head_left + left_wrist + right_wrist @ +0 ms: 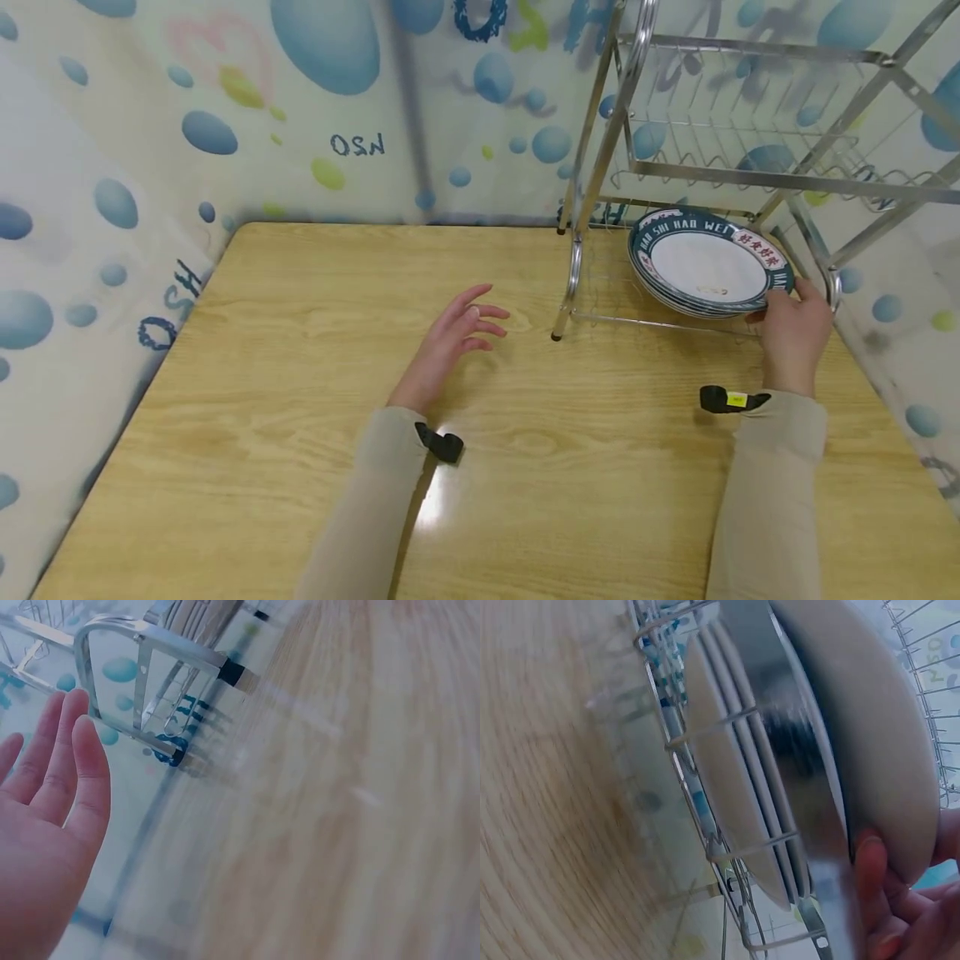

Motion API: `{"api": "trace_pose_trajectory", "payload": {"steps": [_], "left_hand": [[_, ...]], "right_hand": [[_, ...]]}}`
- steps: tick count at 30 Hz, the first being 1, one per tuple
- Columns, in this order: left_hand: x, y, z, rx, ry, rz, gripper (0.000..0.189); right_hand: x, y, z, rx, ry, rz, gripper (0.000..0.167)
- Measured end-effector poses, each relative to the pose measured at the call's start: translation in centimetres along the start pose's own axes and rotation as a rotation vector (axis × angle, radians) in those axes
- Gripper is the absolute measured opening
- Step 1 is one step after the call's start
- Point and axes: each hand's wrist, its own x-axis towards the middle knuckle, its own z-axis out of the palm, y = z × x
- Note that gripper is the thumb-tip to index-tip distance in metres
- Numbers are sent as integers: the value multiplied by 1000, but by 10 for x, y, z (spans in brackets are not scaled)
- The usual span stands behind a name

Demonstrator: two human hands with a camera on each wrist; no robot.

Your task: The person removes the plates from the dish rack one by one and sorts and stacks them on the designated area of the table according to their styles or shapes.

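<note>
My right hand [797, 337] grips the right rim of the top oval plate [712, 268], which has a white centre and a dark patterned border with lettering. In the right wrist view the fingers [871, 870] lie against this plate's pale underside [881, 750]. Several stacked plates [724, 769] sit below it on the rack's lowest level, with a gap between them and the gripped plate; a metal bar partly hides that gap. Left of the rack, my left hand [453, 333] hovers over the table with its fingers spread loosely, holding nothing.
The metal dish rack [750, 179] stands at the table's back right, its wire upper tiers above the plates. Its front left leg [572, 279] comes down between the two hands. Patterned walls [300, 158] border the wooden table [300, 350] at the back and sides.
</note>
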Motion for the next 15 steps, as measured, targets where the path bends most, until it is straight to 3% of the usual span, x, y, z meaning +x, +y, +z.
{"api": "trace_pose_trajectory", "payload": {"steps": [4, 11, 15], "left_hand": [[-2, 13, 7, 22, 5, -14, 40], [-3, 23, 13, 61, 62, -37, 44], [-1, 29, 19, 80, 52, -48, 46]], "right_hand": [[2, -1, -1, 151, 24, 18, 45], [1, -4, 1, 228, 90, -18, 40], [0, -4, 2, 413, 87, -34, 36]]}}
